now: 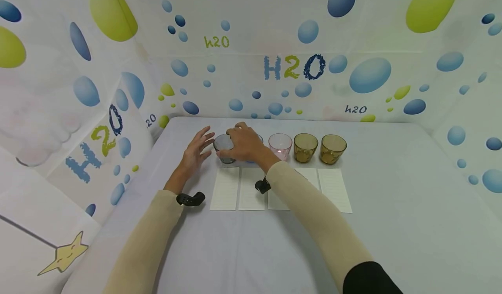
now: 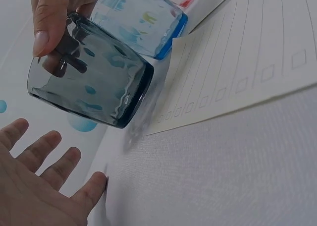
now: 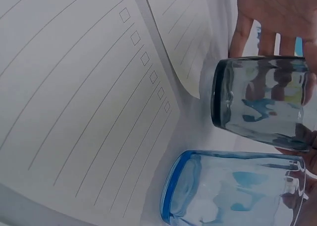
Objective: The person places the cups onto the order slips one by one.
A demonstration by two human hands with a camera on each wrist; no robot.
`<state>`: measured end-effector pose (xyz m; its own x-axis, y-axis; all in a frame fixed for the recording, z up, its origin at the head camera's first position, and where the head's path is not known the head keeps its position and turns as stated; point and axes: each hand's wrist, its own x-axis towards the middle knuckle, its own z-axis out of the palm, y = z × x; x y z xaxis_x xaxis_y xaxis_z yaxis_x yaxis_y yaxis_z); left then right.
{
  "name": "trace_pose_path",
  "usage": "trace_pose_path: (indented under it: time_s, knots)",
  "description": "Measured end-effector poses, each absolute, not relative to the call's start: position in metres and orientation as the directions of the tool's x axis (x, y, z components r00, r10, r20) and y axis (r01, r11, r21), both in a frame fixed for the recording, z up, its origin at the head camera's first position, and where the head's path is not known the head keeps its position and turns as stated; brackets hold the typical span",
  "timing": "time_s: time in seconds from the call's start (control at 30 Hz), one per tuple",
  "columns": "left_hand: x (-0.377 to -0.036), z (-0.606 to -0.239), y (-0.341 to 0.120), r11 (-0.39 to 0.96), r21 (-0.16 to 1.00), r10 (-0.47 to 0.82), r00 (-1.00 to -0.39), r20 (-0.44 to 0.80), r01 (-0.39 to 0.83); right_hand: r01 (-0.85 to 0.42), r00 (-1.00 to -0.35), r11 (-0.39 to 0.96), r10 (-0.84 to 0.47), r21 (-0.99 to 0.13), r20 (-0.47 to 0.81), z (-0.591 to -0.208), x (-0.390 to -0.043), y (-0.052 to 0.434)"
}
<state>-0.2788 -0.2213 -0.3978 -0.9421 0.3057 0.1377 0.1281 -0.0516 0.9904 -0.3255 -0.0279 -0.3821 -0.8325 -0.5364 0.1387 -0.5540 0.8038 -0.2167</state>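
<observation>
Grey glass [image 1: 222, 143]: upright, left end of the row at the far side of the table [image 1: 396, 189]; base contact with the table cannot be told. Walls clear and smooth, base thick; judged rigid, moderately light, somewhat slippery, breakable by knock or drop. Best hold: opposed sides at or below the rim, pressure light. Right hand [image 1: 248, 143]: thumb and fingers pinching the grey glass near its rim. Left hand [image 1: 193, 153]: fingers spread, just left of the glass, apart from it. Blue glass [image 3: 233, 196]: just right of the grey one, largely behind the right hand in the head view; the likeliest thing to be bumped. Pink glass [image 1: 280, 144]: next right. Amber glasses [image 1: 305, 148]: two, at the right end. Cards [image 1: 225, 191]: lined, side by side, near side of the row, some under the right sleeve [image 1: 317, 220], which blocks sight of them.
</observation>
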Motion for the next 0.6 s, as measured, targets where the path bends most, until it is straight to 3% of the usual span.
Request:
trace_pose_path:
  time_s: [0.6]
  knots:
    - [-0.267, -0.394, -0.222, -0.068, 0.983, 0.302, -0.935, 0.186, 0.173, -0.599, -0.798, 0.727, -0.574, -0.337, 0.18, -0.376, -0.321, -0.022]
